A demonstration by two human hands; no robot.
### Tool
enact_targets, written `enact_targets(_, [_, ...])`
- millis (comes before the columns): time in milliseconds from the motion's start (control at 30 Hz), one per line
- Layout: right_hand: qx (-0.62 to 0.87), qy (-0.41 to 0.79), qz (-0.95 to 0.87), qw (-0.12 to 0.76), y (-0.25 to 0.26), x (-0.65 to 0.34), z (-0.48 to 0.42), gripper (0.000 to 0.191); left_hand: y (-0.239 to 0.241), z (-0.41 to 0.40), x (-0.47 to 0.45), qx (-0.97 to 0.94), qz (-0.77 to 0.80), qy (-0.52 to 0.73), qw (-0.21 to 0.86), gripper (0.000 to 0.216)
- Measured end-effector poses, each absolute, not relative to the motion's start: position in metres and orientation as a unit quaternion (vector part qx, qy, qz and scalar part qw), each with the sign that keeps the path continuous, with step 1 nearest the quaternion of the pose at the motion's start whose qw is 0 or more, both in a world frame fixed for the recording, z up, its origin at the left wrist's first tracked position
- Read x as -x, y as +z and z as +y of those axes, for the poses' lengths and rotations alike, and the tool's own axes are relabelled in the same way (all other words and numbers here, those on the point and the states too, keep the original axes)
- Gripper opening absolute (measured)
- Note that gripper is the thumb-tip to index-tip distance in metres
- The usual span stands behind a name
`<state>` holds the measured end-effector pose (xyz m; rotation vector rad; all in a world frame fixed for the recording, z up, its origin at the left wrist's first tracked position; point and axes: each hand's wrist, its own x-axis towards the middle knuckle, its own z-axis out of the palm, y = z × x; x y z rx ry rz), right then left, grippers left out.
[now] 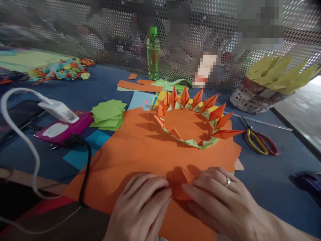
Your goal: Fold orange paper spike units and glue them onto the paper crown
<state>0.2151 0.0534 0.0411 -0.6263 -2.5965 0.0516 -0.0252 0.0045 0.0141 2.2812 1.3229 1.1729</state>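
Observation:
A small folded piece of orange paper (180, 179) lies between my two hands, over a large orange sheet (120, 157). My left hand (142, 202) pinches its left side, with the fingers pressed together. From the right, my right hand (220, 197), with a ring on one finger, has its fingertips on the paper's other side. Some of the folds are hidden by my fingers. Just beyond stands a ring of folded paper (193, 142), green at the base with several pointed orange pieces rising from it.
Scissors (258, 140) lie at the right, near a paper-covered pot (253, 95) with yellow points. Green squares (107, 113), a pink power strip (65, 129) with a white charger (61, 110) and cables are at the left. A green-capped bottle (153, 55) stands by the mesh screen.

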Motion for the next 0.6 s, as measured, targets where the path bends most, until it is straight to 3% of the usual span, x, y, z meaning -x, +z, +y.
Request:
enact_targets(233, [0.229,0.034,-0.948,0.216,0.033,-0.208,0.047,0.014,0.016,0.001,0.027,-0.800,0.444,0.389,0.106,0.021])
enact_targets(600, [0.217,0.031,-0.949,0.225,0.040,-0.212,0.051,0.024,-0.012,0.003,0.023,-0.792,0.409,0.453,-0.003,0.030])
